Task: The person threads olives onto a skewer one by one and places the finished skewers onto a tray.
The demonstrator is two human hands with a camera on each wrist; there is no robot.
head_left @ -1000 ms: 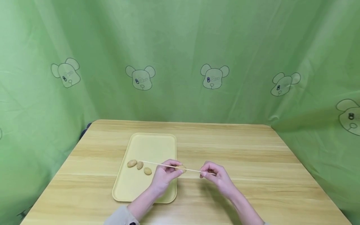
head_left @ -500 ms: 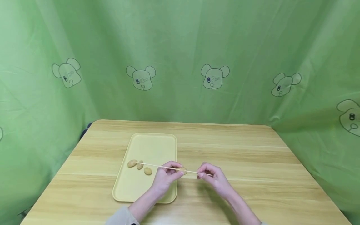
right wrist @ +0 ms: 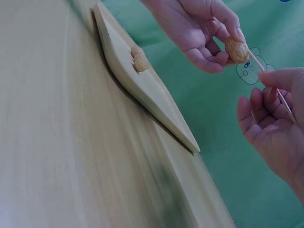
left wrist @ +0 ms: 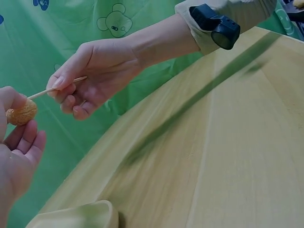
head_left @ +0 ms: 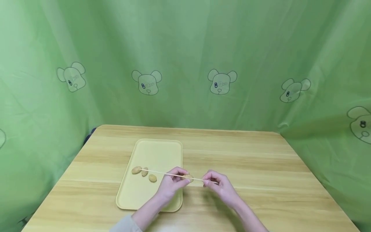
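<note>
Over the tray's right edge my left hand [head_left: 171, 185] pinches a brown, wrinkled oval food ball [right wrist: 236, 50] between thumb and fingers. A thin wooden skewer [head_left: 153, 171] shows on both sides of that ball; whether it runs through the ball or along its surface I cannot tell. To the right, above the bare table, my right hand [head_left: 221, 187] pinches the skewer near its right end, a short way from the ball. The skewer's far end points left, above the loose balls [head_left: 152, 178] on the pale yellow tray [head_left: 157, 149].
The tray lies on a wooden table [head_left: 246, 158], left of its middle. Several brown balls sit towards its left side. A green curtain [head_left: 179, 106] with printed bear heads hangs around the table. A dark device [left wrist: 221, 28] is strapped at the right sleeve.
My right hand has moved slightly left, closer to the left hand, and the skewer's far end has shifted left and down with it. The left hand stays nearly in place, still holding the ball.
</note>
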